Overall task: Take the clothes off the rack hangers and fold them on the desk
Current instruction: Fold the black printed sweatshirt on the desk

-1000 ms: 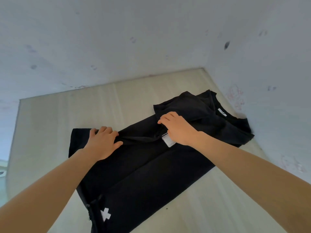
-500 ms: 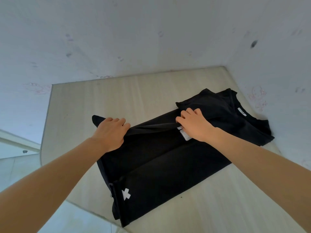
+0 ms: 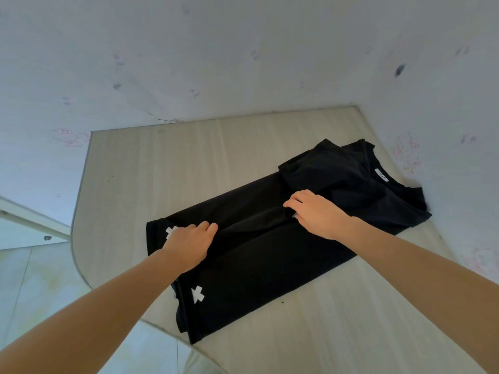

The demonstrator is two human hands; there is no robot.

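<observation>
A black T-shirt [image 3: 270, 268] lies lengthwise on the light wooden desk [image 3: 189, 163], its collar and white neck label [image 3: 381, 176] at the far right. One side is folded over along the middle. My left hand [image 3: 189, 245] grips that folded edge near the hem, beside a white cross print. My right hand [image 3: 317, 213] grips the same edge further up, below the folded sleeve, with a white tag partly under its fingers. A second white cross [image 3: 197, 295] shows near the hem's front corner.
The desk stands in a corner, with a marked white wall [image 3: 216, 63] behind it and another wall [image 3: 445, 125] close to the shirt's collar on the right. The desk's rounded left edge drops to pale floor tiles [image 3: 32, 282].
Both hands have drawn the shirt's far side over toward the middle, and a white cross now shows by my left hand. The view has shifted, so the shirt sits further right.
</observation>
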